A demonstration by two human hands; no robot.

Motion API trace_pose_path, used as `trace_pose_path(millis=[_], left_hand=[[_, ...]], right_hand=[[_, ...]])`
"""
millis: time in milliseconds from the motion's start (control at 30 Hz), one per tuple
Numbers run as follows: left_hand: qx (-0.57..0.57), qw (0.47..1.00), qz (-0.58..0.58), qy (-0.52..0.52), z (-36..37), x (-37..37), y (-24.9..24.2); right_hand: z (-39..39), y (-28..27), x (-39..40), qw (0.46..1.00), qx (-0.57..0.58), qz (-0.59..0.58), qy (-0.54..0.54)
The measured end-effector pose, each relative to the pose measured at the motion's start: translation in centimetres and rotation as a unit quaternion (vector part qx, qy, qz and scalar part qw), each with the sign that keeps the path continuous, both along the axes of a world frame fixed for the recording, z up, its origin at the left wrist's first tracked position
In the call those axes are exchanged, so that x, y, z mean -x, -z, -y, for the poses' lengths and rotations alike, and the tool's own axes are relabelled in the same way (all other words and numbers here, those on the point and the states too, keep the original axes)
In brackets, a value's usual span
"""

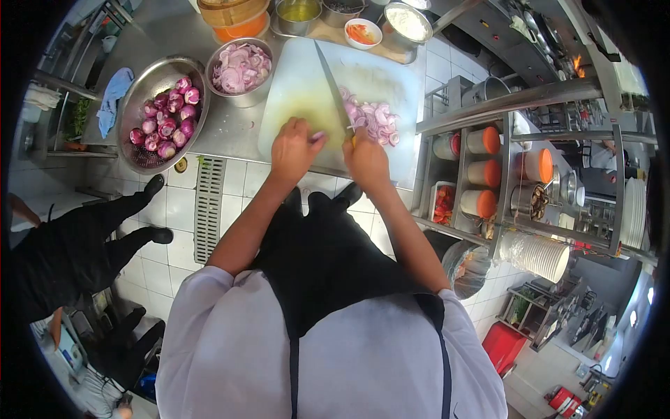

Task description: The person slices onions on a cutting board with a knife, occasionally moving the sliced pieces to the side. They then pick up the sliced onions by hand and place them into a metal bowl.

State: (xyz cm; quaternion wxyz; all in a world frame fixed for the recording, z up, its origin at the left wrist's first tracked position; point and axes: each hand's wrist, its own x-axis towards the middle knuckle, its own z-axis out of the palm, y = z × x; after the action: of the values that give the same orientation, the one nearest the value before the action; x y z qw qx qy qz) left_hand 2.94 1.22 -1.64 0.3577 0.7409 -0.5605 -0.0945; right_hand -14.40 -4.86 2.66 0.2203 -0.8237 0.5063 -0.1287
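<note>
Gripping the knife (330,80), the right hand (366,159) is closed. The left hand (294,150) is half curled by an onion piece (317,135); whether held cannot be told. On the board (391,80), sliced onion (377,121) is heaped right of the blade. Left of the board are set a pot (246,100), then a colander (132,100) of onions (167,127).

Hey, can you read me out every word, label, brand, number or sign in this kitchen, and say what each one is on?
No text can be read.
Red item at lower right: pale markings, too small to read.
Orange-lidded tubs: no lettering legible.
Knife and cutting board: no lettering visible.
</note>
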Motion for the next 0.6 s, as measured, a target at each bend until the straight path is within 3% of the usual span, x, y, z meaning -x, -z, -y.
trace_pose_path(millis=[167, 267, 367, 600], left_hand=[[0.016, 0.988, -0.135, 0.080, -1.5, 0.2, 0.3], [0.034, 0.982, -0.152, 0.107, -1.7, 0.1, 1.3], [0.090, 0.982, -0.087, 0.142, -1.3, -0.7, -0.1], [0.044, 0.982, -0.078, 0.167, -0.6, -1.5, -0.2]], right_hand=[[-2.6, 1.3, -0.6, 0.999, -0.012, 0.026, -0.016], [-2.7, 2.9, -1.0, 0.999, -0.011, -0.018, -0.026], [-2.6, 1.8, -1.4, 0.998, -0.024, -0.033, -0.042], [-3.2, -1.8, -1.1, 0.989, -0.004, -0.122, -0.086]])
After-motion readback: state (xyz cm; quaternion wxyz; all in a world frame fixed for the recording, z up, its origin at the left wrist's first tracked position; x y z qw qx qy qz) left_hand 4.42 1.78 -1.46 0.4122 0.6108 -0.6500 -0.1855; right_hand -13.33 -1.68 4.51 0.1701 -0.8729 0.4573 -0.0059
